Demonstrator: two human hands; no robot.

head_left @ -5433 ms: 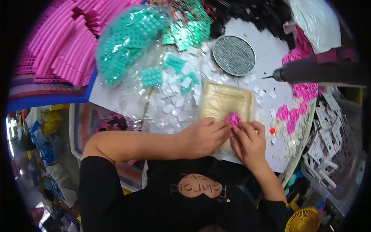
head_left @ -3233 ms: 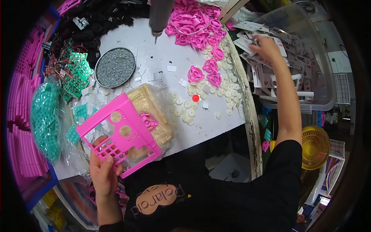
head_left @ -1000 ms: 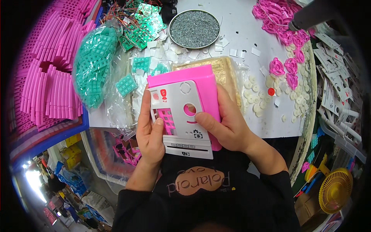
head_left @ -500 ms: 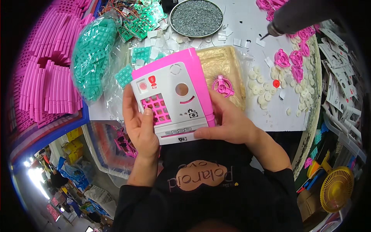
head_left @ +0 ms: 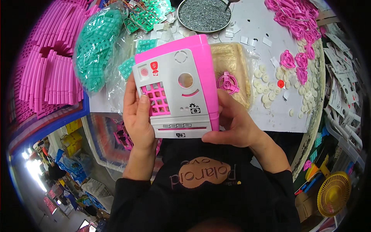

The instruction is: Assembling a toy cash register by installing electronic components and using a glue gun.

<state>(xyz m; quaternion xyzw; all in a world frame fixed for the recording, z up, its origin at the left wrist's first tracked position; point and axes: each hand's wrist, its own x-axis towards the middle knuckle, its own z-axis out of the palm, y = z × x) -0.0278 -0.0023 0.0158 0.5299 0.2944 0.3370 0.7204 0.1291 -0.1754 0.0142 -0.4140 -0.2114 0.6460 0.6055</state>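
Observation:
Both hands hold a pink and white plastic toy casing [head_left: 176, 102] above the near edge of the table, its white face up. The face has a square pink grid window, a round hole, a narrow slot and small printed symbols. My left hand [head_left: 137, 120] grips the left side, thumb resting by the grid and fingers hidden underneath. At the lower right corner, the thumb of my right hand [head_left: 237, 125] lies along the front edge while its fingers curl against the pink side. Just beyond, a pink spoked ring [head_left: 227, 82] lies on a tan wrapped packet [head_left: 232, 62].
A round dish of screws [head_left: 205, 15] stands at the back, a dark driver tip [head_left: 228, 5] over it. Green keypads [head_left: 98, 46] fill a clear bag at left, beside stacked pink parts [head_left: 58, 77]. White discs [head_left: 266, 91] and pink rings [head_left: 297, 23] lie right.
The casing has tilted slightly and turned a little in my hands. My right fingers have shifted along its side. The driver at upper right has swung away to the dish of screws.

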